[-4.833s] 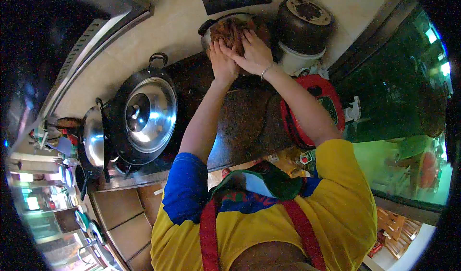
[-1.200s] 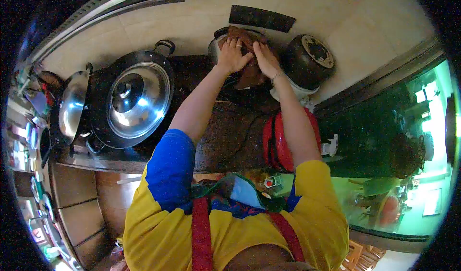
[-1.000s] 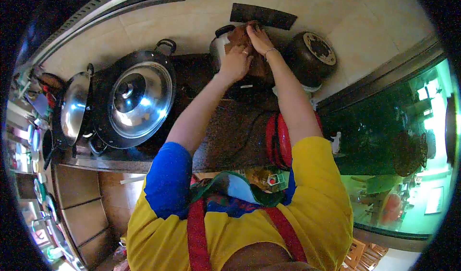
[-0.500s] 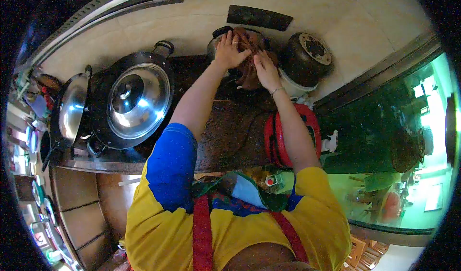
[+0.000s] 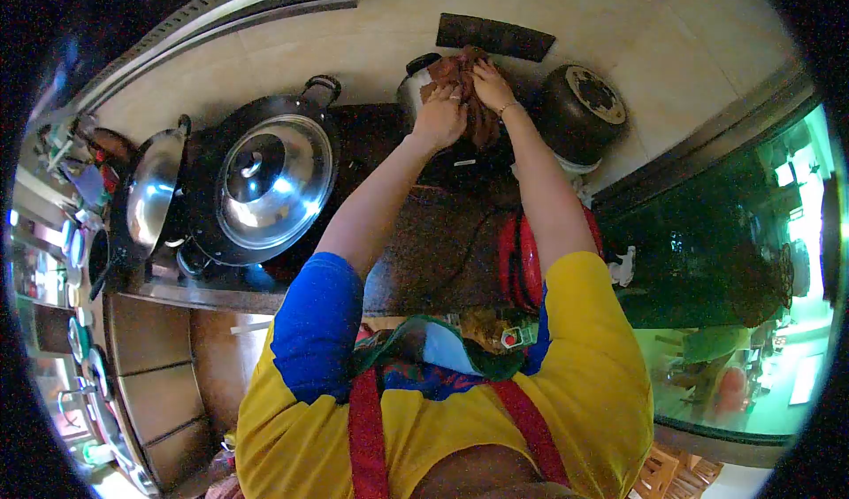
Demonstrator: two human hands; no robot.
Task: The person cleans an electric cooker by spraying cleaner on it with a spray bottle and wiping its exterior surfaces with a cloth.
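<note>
A brown cloth [image 5: 482, 126] lies bunched over the top of a silver-and-black pot-like appliance [image 5: 411, 94] against the back wall. My left hand [image 5: 442, 117] presses on the cloth's near left side, its fingers curled into the fabric. Farther back and to the right, my right hand [image 5: 492, 85] grips the cloth's upper part, its fingertips partly hidden in the folds. Most of the appliance's lid is covered by the cloth and my hands.
Left on the stove stand a large black wok [image 5: 203, 207] with a shiny lid [image 5: 292, 203] and a smaller lidded pan [image 5: 149, 198]. A dark rounded pot [image 5: 575, 114] is right of the appliance. Nearer sits a red appliance [image 5: 522, 256], beside a glass pane [image 5: 681, 260].
My left hand has gone from spread flat to curled and sits nearer me. My right hand has moved back over the cloth, which is now bunched differently. The view has shifted slightly.
</note>
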